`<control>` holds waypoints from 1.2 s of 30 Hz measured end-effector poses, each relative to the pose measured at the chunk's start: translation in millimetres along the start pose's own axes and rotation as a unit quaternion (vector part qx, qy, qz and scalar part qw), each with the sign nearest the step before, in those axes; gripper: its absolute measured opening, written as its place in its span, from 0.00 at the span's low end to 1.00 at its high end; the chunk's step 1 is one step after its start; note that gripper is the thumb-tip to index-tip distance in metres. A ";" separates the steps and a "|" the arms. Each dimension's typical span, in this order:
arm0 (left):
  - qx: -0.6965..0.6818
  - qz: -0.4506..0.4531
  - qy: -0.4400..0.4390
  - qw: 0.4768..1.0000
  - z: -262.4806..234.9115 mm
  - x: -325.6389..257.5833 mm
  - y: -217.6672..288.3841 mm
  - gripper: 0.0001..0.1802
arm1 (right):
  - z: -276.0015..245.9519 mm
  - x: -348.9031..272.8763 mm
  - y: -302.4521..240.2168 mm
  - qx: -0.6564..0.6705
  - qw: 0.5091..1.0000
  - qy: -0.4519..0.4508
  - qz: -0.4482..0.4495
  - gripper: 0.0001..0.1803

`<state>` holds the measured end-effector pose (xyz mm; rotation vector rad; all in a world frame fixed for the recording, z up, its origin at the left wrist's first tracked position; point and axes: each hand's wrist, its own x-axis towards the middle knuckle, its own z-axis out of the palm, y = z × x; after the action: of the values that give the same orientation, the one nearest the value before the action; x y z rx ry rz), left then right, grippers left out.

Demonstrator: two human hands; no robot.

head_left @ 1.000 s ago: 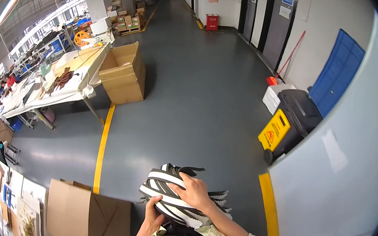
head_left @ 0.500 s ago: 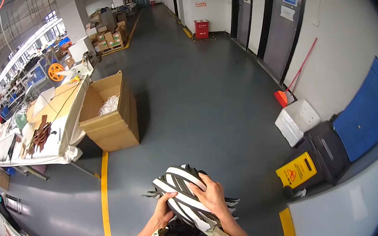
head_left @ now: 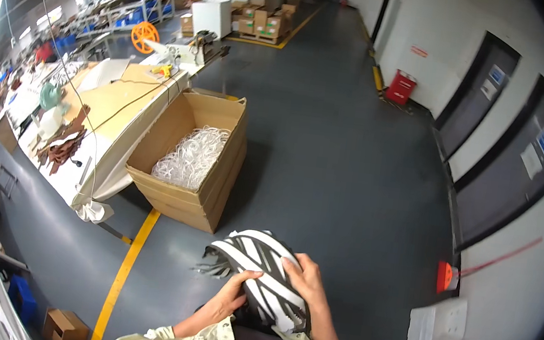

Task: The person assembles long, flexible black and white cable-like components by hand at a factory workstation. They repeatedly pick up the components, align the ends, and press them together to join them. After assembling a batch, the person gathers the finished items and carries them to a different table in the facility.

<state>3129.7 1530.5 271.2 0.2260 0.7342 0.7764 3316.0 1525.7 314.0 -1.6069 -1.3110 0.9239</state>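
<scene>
A thick bundle of black-and-white strips (head_left: 268, 259) is held in front of my body, its loose dark ends hanging out at the left. My left hand (head_left: 227, 297) grips its near left side, thumb lying on top. From the right, my right hand (head_left: 307, 284) is wrapped over the bundle, with its thumb on the upper strips. The undersides of the bundle and some fingers are hidden. Ahead and to the left stands an open cardboard box (head_left: 221, 187), part-filled with tangled white cord-like strands (head_left: 193, 155), apart from both hands.
Left of the box is a worktable (head_left: 137, 79) with brown strips (head_left: 66, 145) and an orange reel (head_left: 144, 37). A yellow floor line (head_left: 126, 271) runs beside me. Along the right wall are a white foam box (head_left: 436, 326), a red-handled dustpan (head_left: 447, 278) and a red bin (head_left: 401, 87).
My view has turned left, so the cardboard box and table sit nearer the middle and the box's white contents show more. Both hands keep hold of the bundle.
</scene>
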 end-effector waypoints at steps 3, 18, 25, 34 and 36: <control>0.014 -0.017 -0.010 1.000 37.4 127.6 57.7 0.27 | -25.7 138.6 29.7 -0.006 0.999 -0.024 0.042 0.22; 0.050 -0.162 -0.119 0.978 298.4 716.1 331.6 0.22 | -212.6 741.5 65.1 0.089 0.977 0.120 0.149 0.20; -0.004 -0.096 -0.044 0.994 375.3 898.1 491.5 0.27 | -244.1 1049.6 42.4 0.040 0.992 -0.085 0.079 0.20; -0.031 -0.080 -0.062 0.994 375.7 1144.2 738.8 0.22 | -175.9 1377.7 1.0 -0.104 0.981 -0.163 0.010 0.24; -0.037 -0.083 -0.095 0.991 385.0 1192.8 801.8 0.21 | -161.6 1435.1 -47.7 -0.112 0.975 -0.192 0.004 0.28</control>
<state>3521.0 2965.9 290.3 0.1657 0.5351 0.6126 3704.6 2916.2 372.9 -1.6551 -1.7278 1.1665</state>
